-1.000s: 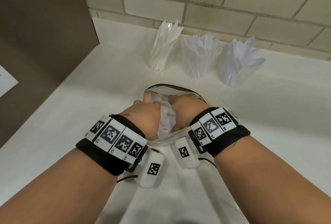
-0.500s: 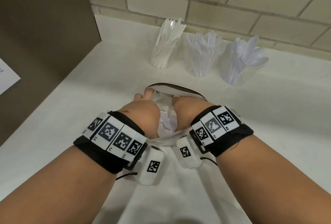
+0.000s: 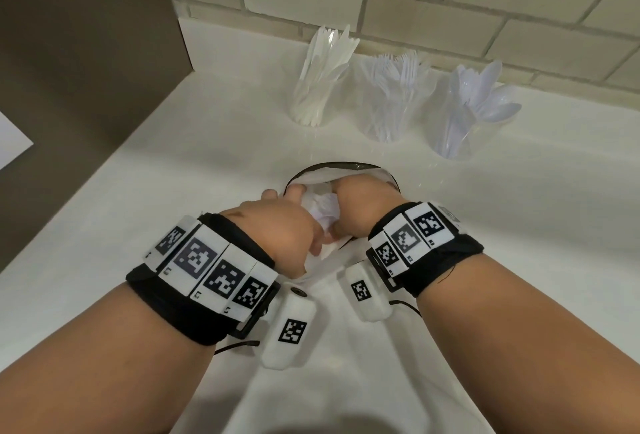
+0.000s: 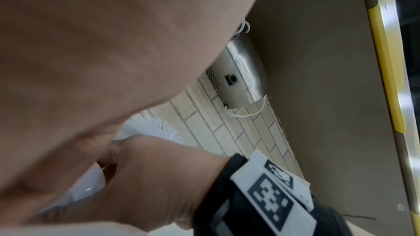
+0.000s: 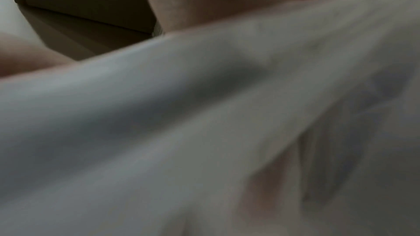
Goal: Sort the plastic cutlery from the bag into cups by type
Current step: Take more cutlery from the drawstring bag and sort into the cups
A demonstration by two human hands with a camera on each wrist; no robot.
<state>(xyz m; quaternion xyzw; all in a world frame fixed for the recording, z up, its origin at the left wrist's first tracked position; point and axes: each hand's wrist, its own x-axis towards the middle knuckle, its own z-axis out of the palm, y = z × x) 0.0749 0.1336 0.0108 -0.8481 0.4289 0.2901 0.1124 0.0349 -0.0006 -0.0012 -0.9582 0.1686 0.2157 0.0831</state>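
Head view: hands [image 3: 311, 222] on bag [image 3: 346, 170], print unreadable

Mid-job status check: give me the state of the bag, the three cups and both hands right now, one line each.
Bag: lying on the counter, mouth held open, contents hidden.
Left cup: upright, holding knives.
Middle cup: upright, holding forks.
Right cup: upright, holding spoons.
Left hand: gripping the bag's edge.
Right hand: reaching into the bag's mouth, fingers hidden.

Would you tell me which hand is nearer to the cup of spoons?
Right. The right hand lies at the bag below the cup of spoons; the left hand is farther left.
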